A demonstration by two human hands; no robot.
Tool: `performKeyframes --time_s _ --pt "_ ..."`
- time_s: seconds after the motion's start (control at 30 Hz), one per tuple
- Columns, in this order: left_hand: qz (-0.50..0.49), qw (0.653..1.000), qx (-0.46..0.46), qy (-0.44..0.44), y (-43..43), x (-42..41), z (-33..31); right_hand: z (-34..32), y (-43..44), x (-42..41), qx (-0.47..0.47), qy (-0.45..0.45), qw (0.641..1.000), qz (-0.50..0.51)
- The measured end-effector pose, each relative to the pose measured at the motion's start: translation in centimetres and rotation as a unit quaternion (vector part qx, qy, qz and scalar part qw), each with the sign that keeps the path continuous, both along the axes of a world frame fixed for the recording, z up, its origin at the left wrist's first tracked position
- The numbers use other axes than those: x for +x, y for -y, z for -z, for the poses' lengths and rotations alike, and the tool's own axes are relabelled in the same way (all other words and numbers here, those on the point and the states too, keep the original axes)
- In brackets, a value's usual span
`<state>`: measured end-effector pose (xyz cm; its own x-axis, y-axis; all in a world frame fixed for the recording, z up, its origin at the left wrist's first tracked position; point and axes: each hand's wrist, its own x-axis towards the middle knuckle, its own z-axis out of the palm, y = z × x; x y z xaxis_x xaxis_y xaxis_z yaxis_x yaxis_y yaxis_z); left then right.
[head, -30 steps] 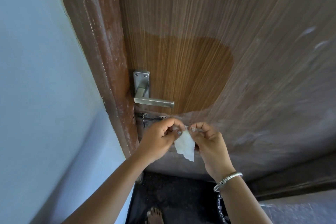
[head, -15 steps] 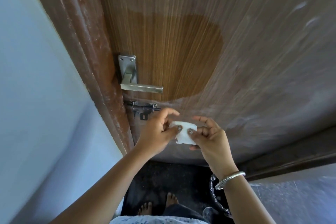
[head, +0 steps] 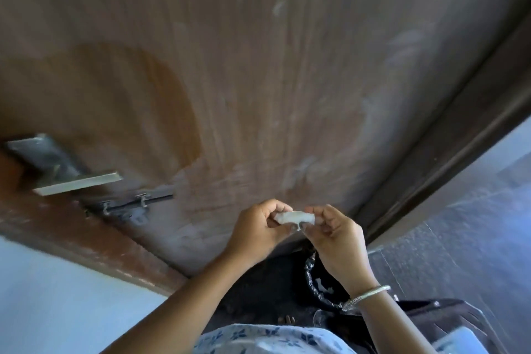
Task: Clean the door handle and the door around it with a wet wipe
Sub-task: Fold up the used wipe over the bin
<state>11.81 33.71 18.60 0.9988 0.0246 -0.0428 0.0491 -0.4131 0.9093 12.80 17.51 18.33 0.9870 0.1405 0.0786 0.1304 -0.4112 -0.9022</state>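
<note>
A small white wet wipe [head: 293,217], folded into a narrow strip, is pinched between my left hand [head: 257,228] and my right hand [head: 336,234] in front of the lower door. The brown wooden door [head: 287,80] fills the view, with a darker damp patch [head: 129,112] around the handle. The metal lever handle [head: 76,182] and its plate sit at the far left, well apart from both hands. A black sliding bolt [head: 132,204] lies just below the handle.
The reddish door frame [head: 86,238] and a pale wall [head: 57,296] run along the lower left. A dark frame edge [head: 459,152] stands on the right. Below my hands are a black-lined bin [head: 319,282], a dark floor and my patterned clothing [head: 273,339].
The view has swung right and tilted, so the handle now sits far left. The wipe went from hanging open to a folded strip between my fingers.
</note>
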Motion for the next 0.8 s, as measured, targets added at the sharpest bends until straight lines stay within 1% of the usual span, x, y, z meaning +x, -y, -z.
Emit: performKeyframes --time_s 0.07,0.1,0.2,0.3,0.4,0.47,0.53,0.6,0.67,0.73,0.8 --pt "0.031 0.998 0.052 0.006 2.6 1.2 0.7 1.1 2.9 0.4 -0.088 0.057 0.994 0.036" --pt "0.046 0.997 0.055 -0.009 3.9 1.7 1.1 1.7 4.3 0.5 -0.116 0.067 0.99 0.052" --pt "0.071 0.993 0.003 -0.091 7.7 3.0 2.3 3.2 7.9 0.6 -0.135 0.048 0.987 0.078" --pt "0.094 0.989 0.008 -0.115 11.1 4.5 4.0 4.2 10.9 0.9 -0.159 0.053 0.98 0.106" --pt "0.107 0.983 0.034 -0.142 13.9 6.2 5.8 5.5 13.4 1.7 -0.189 0.053 0.971 0.134" --pt "0.125 0.976 0.019 -0.179 15.3 6.9 6.9 6.8 14.8 2.4 -0.199 0.012 0.97 0.14" --pt "0.156 0.96 0.03 -0.23 16.7 7.6 8.2 8.6 16.3 3.5 -0.22 -0.053 0.965 0.129" --pt "0.178 0.951 0.048 -0.249 16.9 7.9 9.2 10.4 17.2 4.5 -0.263 -0.117 0.954 0.084" --pt "0.192 0.944 0.07 -0.258 17.0 8.3 10.2 12.3 18.0 5.5 -0.303 -0.182 0.935 0.035" --pt "0.197 0.938 0.084 -0.274 16.9 8.3 10.9 13.6 18.4 6.1 -0.307 -0.223 0.925 0.027" --pt "0.191 0.935 0.087 -0.284 16.7 8.2 11.4 14.1 18.5 6.5 -0.284 -0.237 0.928 0.044"
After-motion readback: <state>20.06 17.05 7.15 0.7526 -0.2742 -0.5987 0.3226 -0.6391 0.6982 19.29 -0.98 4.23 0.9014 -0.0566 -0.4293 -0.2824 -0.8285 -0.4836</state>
